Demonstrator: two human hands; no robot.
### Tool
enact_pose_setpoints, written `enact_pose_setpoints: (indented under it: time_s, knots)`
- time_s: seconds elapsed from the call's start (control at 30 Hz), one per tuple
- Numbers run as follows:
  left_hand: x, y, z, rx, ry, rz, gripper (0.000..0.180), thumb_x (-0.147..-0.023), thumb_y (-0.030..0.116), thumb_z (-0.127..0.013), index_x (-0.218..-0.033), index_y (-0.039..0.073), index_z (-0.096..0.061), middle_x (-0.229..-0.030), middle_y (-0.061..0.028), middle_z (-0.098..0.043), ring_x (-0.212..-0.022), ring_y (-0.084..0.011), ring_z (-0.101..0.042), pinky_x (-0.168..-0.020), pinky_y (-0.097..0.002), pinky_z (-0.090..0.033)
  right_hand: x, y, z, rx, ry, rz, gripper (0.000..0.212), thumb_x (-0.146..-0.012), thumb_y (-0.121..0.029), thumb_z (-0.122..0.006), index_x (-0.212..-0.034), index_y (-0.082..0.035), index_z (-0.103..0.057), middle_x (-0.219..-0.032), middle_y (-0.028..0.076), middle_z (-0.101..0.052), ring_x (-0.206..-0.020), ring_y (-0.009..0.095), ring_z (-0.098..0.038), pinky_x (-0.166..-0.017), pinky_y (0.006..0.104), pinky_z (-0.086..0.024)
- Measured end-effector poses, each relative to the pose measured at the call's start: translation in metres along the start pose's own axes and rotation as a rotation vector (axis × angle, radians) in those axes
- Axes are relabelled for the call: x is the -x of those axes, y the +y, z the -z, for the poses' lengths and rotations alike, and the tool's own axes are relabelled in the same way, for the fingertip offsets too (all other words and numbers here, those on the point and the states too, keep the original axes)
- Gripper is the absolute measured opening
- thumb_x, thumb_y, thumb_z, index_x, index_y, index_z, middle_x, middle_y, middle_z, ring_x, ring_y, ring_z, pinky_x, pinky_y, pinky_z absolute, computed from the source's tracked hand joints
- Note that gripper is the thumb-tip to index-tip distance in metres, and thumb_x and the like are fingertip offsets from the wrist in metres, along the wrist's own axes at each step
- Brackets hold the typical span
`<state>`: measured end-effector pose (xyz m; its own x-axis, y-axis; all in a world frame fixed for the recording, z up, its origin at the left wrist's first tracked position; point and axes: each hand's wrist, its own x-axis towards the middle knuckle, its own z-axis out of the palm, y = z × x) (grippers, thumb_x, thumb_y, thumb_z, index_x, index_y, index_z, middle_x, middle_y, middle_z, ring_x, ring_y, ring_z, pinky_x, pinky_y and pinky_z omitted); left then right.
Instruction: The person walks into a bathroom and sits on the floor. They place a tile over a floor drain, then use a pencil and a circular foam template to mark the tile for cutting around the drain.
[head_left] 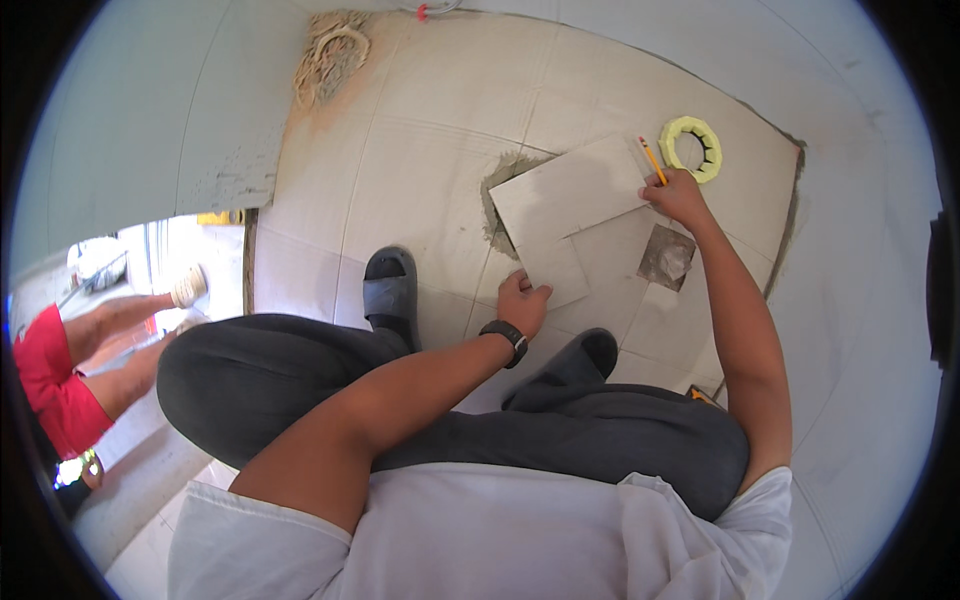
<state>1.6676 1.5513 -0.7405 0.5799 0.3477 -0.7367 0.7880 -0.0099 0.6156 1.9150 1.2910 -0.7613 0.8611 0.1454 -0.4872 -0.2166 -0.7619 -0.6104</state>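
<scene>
Pale rectangular ceramic tile [572, 188] at 9 o'clock from nearer right hand [676, 196], long axis 8-to-2; fingers pinch slim yellow pencil [654, 162]. Left hand [522, 304] curled, grip unclear.

1. Dressed in a white short-sleeved T-shirt [480, 535], plain over the chest, bunched into creases toward the right side.
2. Finished with a seamed hem at the left sleeve [255, 535], cut loose and wide.
3. Clad below in plain charcoal trousers [275, 375], baggy at the knees.
4. Shod in dark grey slide sandals [390, 298], broad-strapped, round-toed.
5. Banded at the left wrist with a black wristwatch [508, 338].
6. Bare at left hand [523, 303] and right hand [675, 197].
</scene>
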Motion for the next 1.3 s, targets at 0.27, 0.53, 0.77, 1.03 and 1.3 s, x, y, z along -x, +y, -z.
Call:
enact_pose_setpoints:
  time_s: [0.27,0.53,0.77,1.03,1.3]
  knots:
    - [-0.007,-0.008,-0.004,0.011,0.063,-0.017,0.072,-0.085,0.028,-0.077,-0.139,-0.011,-0.050,-0.130,-0.0241,-0.054,-0.114,-0.0319,-0.060,-0.102,-0.0399,-0.049,0.003,0.000,-0.003,-0.055,-0.029,-0.034,0.029,-0.072,-0.023,-0.084,-0.083,0.001,-0.073,-0.072,0.009,-0.068,-0.068,0.019,-0.066,-0.067,0.0345,-0.052]
    - [-0.015,-0.017,-0.003,-0.046,0.043,-0.023,0.076,-0.084,0.033,-0.077,-0.141,-0.010,-0.050,-0.132,-0.0264,-0.050,-0.117,-0.0337,-0.057,-0.104,-0.0414,-0.047,0.007,0.003,-0.004,-0.003,-0.008,0.010,0.028,-0.070,-0.023,-0.083,-0.081,0.001,-0.074,-0.072,0.011,-0.070,-0.066,0.021,-0.067,-0.067,0.0358,-0.053]
    - [-0.012,-0.006,0.001,-0.187,0.030,-0.052,0.080,-0.084,0.036,-0.077,-0.139,-0.014,-0.049,-0.132,-0.0278,-0.051,-0.119,-0.0355,-0.056,-0.104,-0.0417,-0.046,0.004,0.000,-0.003,0.020,0.000,0.003,0.030,-0.068,-0.027,-0.087,-0.081,-0.002,-0.076,-0.074,0.014,-0.072,-0.074,0.028,-0.071,-0.073,0.0389,-0.055]
    - [-0.004,0.010,0.002,-0.478,0.070,-0.179,0.089,-0.081,0.034,-0.079,-0.147,-0.013,-0.041,-0.139,-0.0311,-0.048,-0.129,-0.0384,-0.049,-0.110,-0.0431,-0.041,0.013,-0.011,0.001,0.044,0.012,-0.008,0.034,-0.069,-0.028,-0.088,-0.088,-0.002,-0.076,-0.084,0.016,-0.073,-0.081,0.030,-0.071,-0.076,0.0396,-0.055]
    - [-0.013,0.060,0.013,-1.065,-0.086,-0.902,0.080,-0.083,0.023,-0.072,-0.149,-0.007,-0.039,-0.154,-0.0275,-0.037,-0.142,-0.0429,-0.037,-0.120,-0.0496,-0.030,0.014,-0.016,-0.001,0.112,0.010,0.026,0.033,-0.071,-0.027,-0.086,-0.084,-0.001,-0.072,-0.080,0.019,-0.070,-0.077,0.032,-0.070,-0.073,0.0415,-0.054]
